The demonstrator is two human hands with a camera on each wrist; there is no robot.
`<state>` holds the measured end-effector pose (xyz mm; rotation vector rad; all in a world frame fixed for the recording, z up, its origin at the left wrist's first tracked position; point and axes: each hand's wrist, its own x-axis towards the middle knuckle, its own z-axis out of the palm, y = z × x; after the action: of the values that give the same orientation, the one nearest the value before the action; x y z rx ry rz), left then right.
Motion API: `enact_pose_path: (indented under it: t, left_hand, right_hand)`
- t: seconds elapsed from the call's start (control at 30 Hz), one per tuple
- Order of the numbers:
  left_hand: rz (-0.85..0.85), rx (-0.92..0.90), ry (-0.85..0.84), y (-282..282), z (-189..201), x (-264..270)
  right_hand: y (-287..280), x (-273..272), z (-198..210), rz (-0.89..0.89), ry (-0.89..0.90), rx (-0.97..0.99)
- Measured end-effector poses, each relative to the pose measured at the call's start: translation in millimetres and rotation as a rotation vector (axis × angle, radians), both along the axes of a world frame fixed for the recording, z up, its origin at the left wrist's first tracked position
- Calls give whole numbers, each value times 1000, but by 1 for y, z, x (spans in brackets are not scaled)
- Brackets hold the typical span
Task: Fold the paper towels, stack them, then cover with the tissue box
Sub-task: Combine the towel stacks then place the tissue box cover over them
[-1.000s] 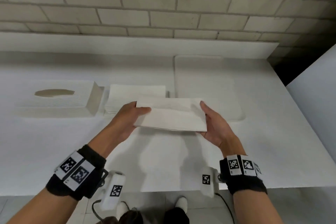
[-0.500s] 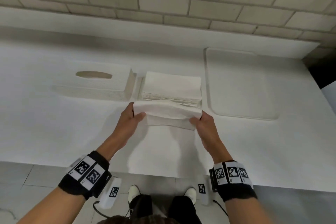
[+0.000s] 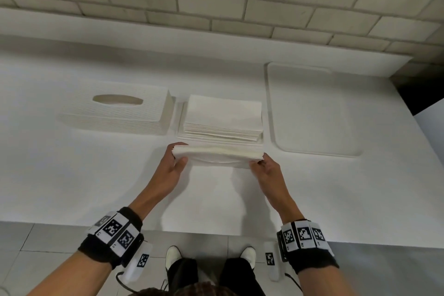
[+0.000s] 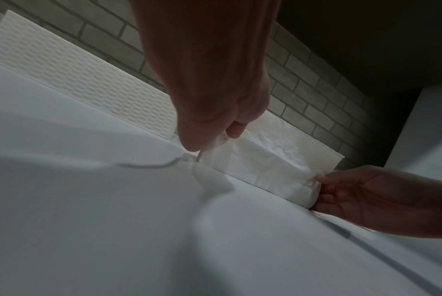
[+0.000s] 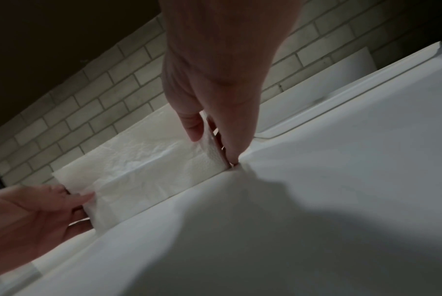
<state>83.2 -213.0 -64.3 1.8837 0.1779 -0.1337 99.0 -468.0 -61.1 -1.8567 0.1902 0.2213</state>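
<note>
left wrist: black band (image 3: 113, 240), white tags with black square-code markers on top
right wrist: black band (image 3: 310, 247), three white marker tags in a row
under left wrist: white camera pod (image 3: 138, 263), one small code marker, black cable (image 3: 120, 280) looping off it
under right wrist: white pod (image 3: 271, 261), same marker, thin black cable
forearms: bare, no sleeves
legs: black trousers (image 3: 211, 274)
feet: white shoes (image 3: 173, 253)

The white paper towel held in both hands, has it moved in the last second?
Yes. The white paper towel has gone down toward the white table, just in front of the stack of folded towels; earlier it was held up, overlapping that stack.
</note>
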Motion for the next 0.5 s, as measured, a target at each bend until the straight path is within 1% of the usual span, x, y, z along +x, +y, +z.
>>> enact_pose_path:
  t: [0.1, 0.2, 0.23, 0.3, 0.4, 0.5]
  left_hand:
    - [7, 42, 20, -2, 3, 2]
    - [81, 55, -33, -3, 23, 15]
    - [118, 43, -58, -4, 33, 23]
    - [196, 3, -78, -5, 56, 45]
    - [262, -60, -21, -6, 86, 90]
    - [315, -95, 84, -10, 94, 129]
  right_hand:
    - [0, 2, 3, 14, -21, -52]
    - [-1, 11, 17, -3, -76, -122]
    - [-1, 16, 26, -26, -105, -120]
    - [0, 34, 47, -99, -138, -19]
    - [-2, 79, 67, -239, -77, 87]
    - [-2, 114, 74, -286, 6, 57]
